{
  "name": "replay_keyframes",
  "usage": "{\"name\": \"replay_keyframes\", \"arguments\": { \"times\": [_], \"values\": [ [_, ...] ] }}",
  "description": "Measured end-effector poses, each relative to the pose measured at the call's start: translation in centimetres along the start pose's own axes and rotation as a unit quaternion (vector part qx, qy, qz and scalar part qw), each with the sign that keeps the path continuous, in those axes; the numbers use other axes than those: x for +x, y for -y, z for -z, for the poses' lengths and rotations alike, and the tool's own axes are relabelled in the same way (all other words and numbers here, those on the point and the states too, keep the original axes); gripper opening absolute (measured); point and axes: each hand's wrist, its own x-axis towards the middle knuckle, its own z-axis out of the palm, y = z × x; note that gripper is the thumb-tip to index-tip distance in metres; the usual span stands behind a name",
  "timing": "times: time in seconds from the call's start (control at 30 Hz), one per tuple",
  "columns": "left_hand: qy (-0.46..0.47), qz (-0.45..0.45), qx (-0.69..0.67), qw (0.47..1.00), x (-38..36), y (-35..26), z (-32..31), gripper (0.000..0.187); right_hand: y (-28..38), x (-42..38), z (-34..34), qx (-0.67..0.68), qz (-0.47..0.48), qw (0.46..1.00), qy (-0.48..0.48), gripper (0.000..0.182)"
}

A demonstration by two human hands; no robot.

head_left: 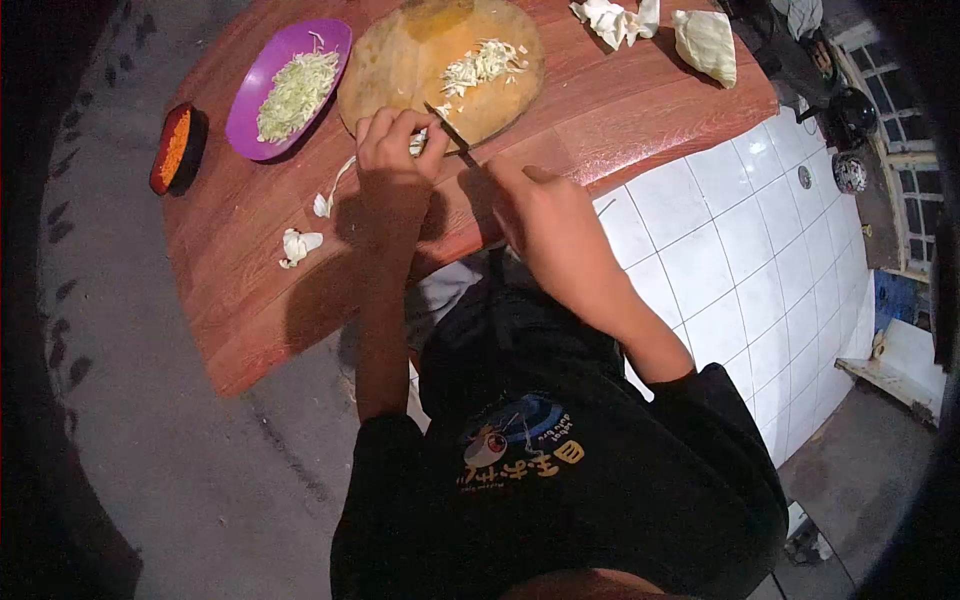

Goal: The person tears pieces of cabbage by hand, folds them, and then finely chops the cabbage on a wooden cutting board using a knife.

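Observation:
My right hand [535, 205] grips the handle of a knife [447, 128] whose blade lies across the near edge of a round wooden cutting board [400, 65]. My left hand [395, 150] pinches a small piece of cabbage at the board's near rim, right beside the blade. A pile of shredded cabbage [485, 62] lies on the board. A purple plate [262, 75] to the left holds more shredded cabbage.
The red wooden table [250, 290] carries cabbage scraps [298, 245] near its front, a cabbage wedge [705, 42] and torn leaves [612, 18] at the far right, and a dark bowl of orange shreds [175, 148] at the left edge. White tiles [740, 260] lie to the right.

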Motion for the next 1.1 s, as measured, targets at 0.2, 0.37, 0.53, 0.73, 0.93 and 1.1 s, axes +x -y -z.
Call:
{"name": "replay_keyframes", "arguments": {
  "times": [0.2,0.37,0.53,0.73,0.93,1.1],
  "values": [
    [0.004,0.036,-0.004,0.999,-0.1,-0.6,0.3,0.010,-0.4,-0.6,0.4,0.026,-0.012,1.000,-0.009,0.021],
    [0.028,0.005,0.034,0.999,-0.2,-0.8,0.8,0.009,0.6,-0.7,0.2,0.042,-0.020,0.999,-0.003,0.022],
    [0.015,0.033,0.002,0.999,-0.1,-1.4,1.0,0.010,-0.2,-1.0,-1.6,0.057,-0.002,0.998,-0.024,0.028],
    [0.045,0.032,-0.010,0.998,-0.1,-1.5,1.5,0.011,-0.3,0.2,-2.6,0.073,0.020,0.997,-0.036,0.039],
    [0.052,0.067,0.007,0.996,-0.3,-1.2,1.1,0.011,0.1,-1.0,-1.2,0.049,-0.035,0.998,-0.005,0.034],
    [0.049,0.087,0.017,0.995,-0.3,-1.7,1.3,0.013,0.3,-1.2,-2.2,0.074,-0.013,0.997,-0.027,0.038]
  ]
}}
